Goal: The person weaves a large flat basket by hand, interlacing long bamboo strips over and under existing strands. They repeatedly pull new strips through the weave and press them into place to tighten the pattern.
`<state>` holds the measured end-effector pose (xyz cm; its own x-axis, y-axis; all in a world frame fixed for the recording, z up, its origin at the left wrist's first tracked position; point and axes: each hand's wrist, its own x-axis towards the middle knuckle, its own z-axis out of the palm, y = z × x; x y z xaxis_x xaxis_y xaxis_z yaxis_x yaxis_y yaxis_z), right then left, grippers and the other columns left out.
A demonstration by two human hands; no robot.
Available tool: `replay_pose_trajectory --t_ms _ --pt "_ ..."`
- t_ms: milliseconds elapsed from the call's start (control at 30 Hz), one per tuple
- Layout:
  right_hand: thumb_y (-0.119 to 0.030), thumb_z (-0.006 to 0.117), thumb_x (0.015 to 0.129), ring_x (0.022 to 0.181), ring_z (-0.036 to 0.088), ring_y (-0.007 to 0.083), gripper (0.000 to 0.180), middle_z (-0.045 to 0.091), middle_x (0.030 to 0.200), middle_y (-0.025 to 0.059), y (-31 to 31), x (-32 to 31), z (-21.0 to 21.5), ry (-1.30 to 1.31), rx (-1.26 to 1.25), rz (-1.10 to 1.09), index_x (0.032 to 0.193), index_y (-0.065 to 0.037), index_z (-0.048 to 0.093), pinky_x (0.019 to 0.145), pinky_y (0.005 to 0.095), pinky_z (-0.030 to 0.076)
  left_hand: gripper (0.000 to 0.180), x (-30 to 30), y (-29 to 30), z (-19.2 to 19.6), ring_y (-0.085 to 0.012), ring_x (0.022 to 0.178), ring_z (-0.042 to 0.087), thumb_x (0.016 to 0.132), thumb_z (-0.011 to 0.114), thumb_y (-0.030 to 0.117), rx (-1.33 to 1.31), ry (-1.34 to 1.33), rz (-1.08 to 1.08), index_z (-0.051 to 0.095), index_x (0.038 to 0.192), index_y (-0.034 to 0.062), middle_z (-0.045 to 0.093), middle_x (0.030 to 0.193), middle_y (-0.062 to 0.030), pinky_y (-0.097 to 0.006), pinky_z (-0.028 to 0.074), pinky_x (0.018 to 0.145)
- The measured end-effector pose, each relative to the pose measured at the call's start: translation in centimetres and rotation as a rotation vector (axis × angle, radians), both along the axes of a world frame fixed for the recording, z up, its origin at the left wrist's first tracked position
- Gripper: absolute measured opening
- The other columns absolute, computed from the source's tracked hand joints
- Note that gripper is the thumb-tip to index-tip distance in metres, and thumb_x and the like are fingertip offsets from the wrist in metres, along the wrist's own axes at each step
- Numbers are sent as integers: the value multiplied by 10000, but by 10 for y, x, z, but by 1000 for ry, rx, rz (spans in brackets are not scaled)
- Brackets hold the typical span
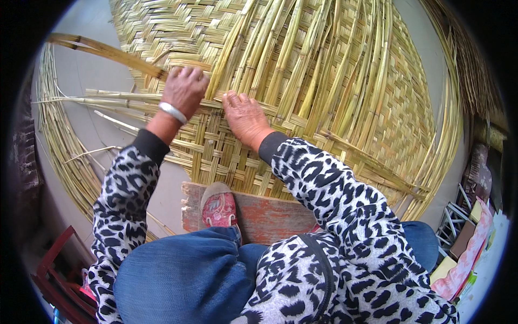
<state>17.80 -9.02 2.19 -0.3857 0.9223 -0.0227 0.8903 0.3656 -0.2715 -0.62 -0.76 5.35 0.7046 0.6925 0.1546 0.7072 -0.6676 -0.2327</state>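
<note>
A large mat of split reed strips [205, 29] spreads out ahead of me, woven in a slanted pattern at the far side. My left hand [185, 93], with a silver bangle at the wrist, is closed around a brown, flattened cane stick [124, 55] that juts out to the far left. Just right of it, my right hand [244, 119] lies on the weave with its fingers bent over a crosswise reed strip [286, 115]. Raised lengthwise strips [294, 43] fan away from both hands. Nearer me, the weave [224, 154] is a looser crisscross.
My shoe [218, 205] rests on a worn wooden board [270, 216] at the mat's near edge. Long loose reeds [65, 140] curve along the left floor. A bundle of brown stalks [475, 70] stands at far right. A red wooden frame [54, 259] is at lower left.
</note>
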Motion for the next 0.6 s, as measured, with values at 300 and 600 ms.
replay_pose_trajectory --t_ms 300,600 --pt "75 501 893 1331 473 284 478 516 1407 165 -4 156 66 -318 -209 326 1349 -67 510 1134 383 400 330 14 -102 -31 -269 1156 565 889 583 158 -145 -232 108 588 1203 56 608 1187 -109 -385 456 949" --pt "-83 550 898 996 634 324 354 646 1093 171 -94 355 154 -209 -492 -86 1243 -10 590 911 408 517 473 23 -106 -40 -270 1286 475 900 599 299 -161 -103 214 552 1330 108 550 1336 -70 -464 347 1070"
